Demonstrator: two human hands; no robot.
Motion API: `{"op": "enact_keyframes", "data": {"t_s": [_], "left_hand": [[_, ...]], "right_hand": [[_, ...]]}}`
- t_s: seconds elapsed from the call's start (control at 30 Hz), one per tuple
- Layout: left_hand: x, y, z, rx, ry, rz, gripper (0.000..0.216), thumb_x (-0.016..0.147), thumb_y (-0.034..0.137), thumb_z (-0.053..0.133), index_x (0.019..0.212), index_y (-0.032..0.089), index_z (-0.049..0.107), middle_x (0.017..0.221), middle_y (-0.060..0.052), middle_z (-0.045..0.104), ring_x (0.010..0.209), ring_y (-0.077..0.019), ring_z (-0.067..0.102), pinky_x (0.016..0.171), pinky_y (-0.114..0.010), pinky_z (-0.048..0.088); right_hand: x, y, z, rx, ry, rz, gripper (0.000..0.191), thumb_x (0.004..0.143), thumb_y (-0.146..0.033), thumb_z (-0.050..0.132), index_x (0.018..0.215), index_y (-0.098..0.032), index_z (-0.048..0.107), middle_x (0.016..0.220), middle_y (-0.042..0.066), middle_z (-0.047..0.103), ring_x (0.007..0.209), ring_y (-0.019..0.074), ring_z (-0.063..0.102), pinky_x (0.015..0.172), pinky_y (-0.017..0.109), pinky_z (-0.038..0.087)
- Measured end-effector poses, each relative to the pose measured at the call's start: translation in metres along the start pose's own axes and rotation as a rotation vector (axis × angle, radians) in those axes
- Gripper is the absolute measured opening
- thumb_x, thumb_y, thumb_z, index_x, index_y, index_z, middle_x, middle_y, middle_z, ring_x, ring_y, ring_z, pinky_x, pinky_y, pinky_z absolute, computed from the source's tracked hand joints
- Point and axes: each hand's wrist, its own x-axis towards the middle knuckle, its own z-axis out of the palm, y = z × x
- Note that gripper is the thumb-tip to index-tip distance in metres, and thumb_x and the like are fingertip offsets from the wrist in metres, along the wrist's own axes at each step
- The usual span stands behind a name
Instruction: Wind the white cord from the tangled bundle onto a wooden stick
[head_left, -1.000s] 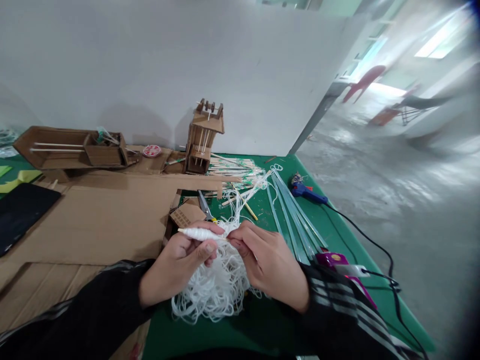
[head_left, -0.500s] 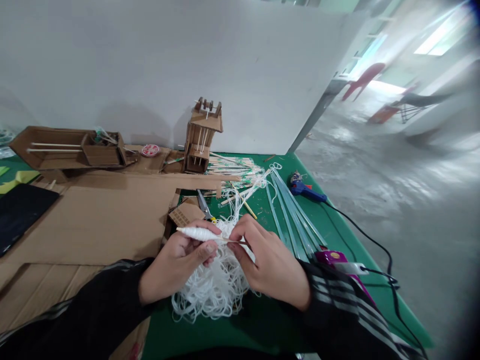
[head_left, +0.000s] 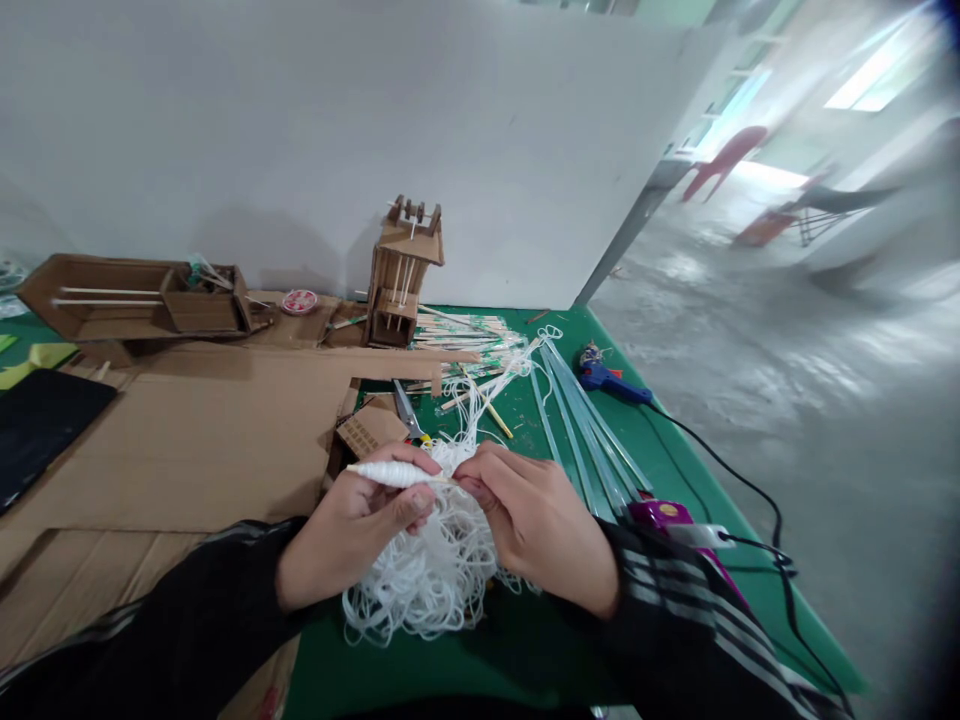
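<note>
My left hand (head_left: 358, 535) is closed around a thin wooden stick wound with white string (head_left: 394, 473), its bare tip poking out at the left. My right hand (head_left: 536, 515) pinches the stick's other end, fingers pressed together. Beneath both hands lies a loose, tangled heap of white string (head_left: 427, 590) on the green tabletop. Strands from the heap run back toward a bundle of sticks (head_left: 480, 335). Scissors (head_left: 406, 408) with yellow on the handle lie just beyond my left hand, beside a small cardboard piece (head_left: 373, 428).
Clear glue sticks (head_left: 585, 430) fan out at the right, near a blue glue gun (head_left: 611, 380) with a black cord. A purple-and-white power strip (head_left: 679, 520) lies by my right sleeve. Cardboard models (head_left: 401, 270) stand along the wall; a cardboard sheet (head_left: 225, 430) and dark phone-like slab (head_left: 49, 430) lie left.
My right fingers have closed in at the stick's right end, where more of it showed before. The wound stick has shifted slightly left and down. My left hand keeps its hold.
</note>
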Motion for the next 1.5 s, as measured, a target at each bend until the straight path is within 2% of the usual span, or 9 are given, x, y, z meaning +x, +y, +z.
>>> {"op": "enact_keyframes", "data": {"t_s": [0.17, 0.3, 0.6, 0.73, 0.87, 1.03, 1.2, 1.37, 1.5], "left_hand": [[0.0001, 0.0008, 0.0007, -0.027, 0.011, 0.012, 0.023, 0.088, 0.039, 0.063, 0.098, 0.019, 0.058, 0.066, 0.003, 0.055, 0.06, -0.0109, 0.05, 0.058, -0.022, 0.044], [-0.0001, 0.001, 0.0012, -0.022, 0.007, 0.017, 0.023, 0.087, 0.037, 0.064, 0.098, 0.018, 0.058, 0.065, 0.004, 0.055, 0.059, -0.0103, 0.049, 0.057, -0.021, 0.044], [-0.0002, 0.0025, 0.002, -0.005, 0.007, 0.001, 0.022, 0.088, 0.037, 0.062, 0.098, 0.018, 0.058, 0.065, 0.004, 0.054, 0.059, -0.0105, 0.049, 0.058, -0.022, 0.043], [0.0, 0.0018, 0.0013, -0.012, 0.008, 0.007, 0.023, 0.088, 0.039, 0.062, 0.098, 0.019, 0.058, 0.065, 0.004, 0.054, 0.059, -0.0113, 0.05, 0.058, -0.022, 0.043], [-0.0006, 0.0009, 0.0009, -0.004, 0.008, -0.008, 0.023, 0.087, 0.038, 0.064, 0.099, 0.019, 0.059, 0.065, 0.004, 0.055, 0.059, -0.0102, 0.049, 0.057, -0.021, 0.042], [-0.0007, 0.0007, 0.0007, -0.031, 0.003, -0.001, 0.023, 0.088, 0.038, 0.063, 0.099, 0.019, 0.057, 0.066, 0.005, 0.055, 0.06, -0.0093, 0.049, 0.059, -0.02, 0.043], [-0.0014, 0.0027, 0.0012, -0.016, 0.011, -0.009, 0.022, 0.087, 0.037, 0.065, 0.098, 0.018, 0.059, 0.067, 0.004, 0.055, 0.06, -0.0093, 0.048, 0.058, -0.02, 0.043], [-0.0016, 0.0026, 0.0007, -0.039, 0.009, -0.011, 0.023, 0.087, 0.037, 0.064, 0.099, 0.019, 0.058, 0.066, 0.004, 0.054, 0.06, -0.0094, 0.048, 0.058, -0.02, 0.042], [0.0002, 0.0022, 0.0001, -0.017, -0.004, -0.006, 0.022, 0.088, 0.037, 0.063, 0.099, 0.019, 0.058, 0.066, 0.005, 0.054, 0.06, -0.0087, 0.047, 0.058, -0.019, 0.041]], "right_hand": [[0.0005, -0.001, -0.0003, -0.048, -0.014, 0.093, 0.007, 0.093, -0.021, 0.047, 0.096, -0.018, 0.052, 0.092, 0.006, 0.059, 0.073, 0.0171, 0.058, 0.06, 0.028, 0.042], [0.0001, -0.0003, -0.0001, -0.021, -0.017, 0.015, 0.017, 0.094, -0.013, 0.038, 0.093, -0.018, 0.054, 0.085, 0.004, 0.059, 0.071, 0.0163, 0.056, 0.061, 0.027, 0.041], [0.0002, -0.0009, -0.0009, -0.013, -0.008, 0.014, 0.017, 0.096, -0.014, 0.037, 0.092, -0.018, 0.053, 0.085, 0.005, 0.059, 0.071, 0.0161, 0.056, 0.06, 0.027, 0.041], [0.0002, -0.0012, -0.0013, -0.053, -0.002, 0.068, 0.009, 0.094, -0.024, 0.046, 0.098, -0.019, 0.052, 0.092, 0.006, 0.06, 0.075, 0.0175, 0.058, 0.06, 0.028, 0.042], [-0.0002, -0.0013, -0.0013, -0.03, -0.015, 0.035, 0.015, 0.094, -0.015, 0.039, 0.091, -0.018, 0.053, 0.085, 0.004, 0.059, 0.069, 0.0152, 0.056, 0.059, 0.026, 0.041], [-0.0002, -0.002, -0.0015, -0.065, -0.016, 0.078, 0.01, 0.095, -0.024, 0.045, 0.098, -0.018, 0.053, 0.093, 0.006, 0.06, 0.074, 0.0171, 0.058, 0.059, 0.027, 0.041], [-0.0005, -0.0014, -0.0014, -0.041, -0.02, 0.022, 0.017, 0.094, -0.014, 0.038, 0.091, -0.018, 0.054, 0.084, 0.005, 0.059, 0.069, 0.0153, 0.056, 0.059, 0.026, 0.04], [0.0, -0.0019, -0.0018, -0.096, -0.027, 0.09, 0.009, 0.095, -0.025, 0.046, 0.096, -0.018, 0.053, 0.092, 0.005, 0.059, 0.072, 0.0169, 0.058, 0.058, 0.027, 0.039], [0.0002, -0.0013, -0.0017, -0.067, -0.055, 0.048, 0.017, 0.096, -0.016, 0.037, 0.091, -0.019, 0.053, 0.086, 0.004, 0.059, 0.07, 0.0164, 0.056, 0.059, 0.027, 0.039]]}}
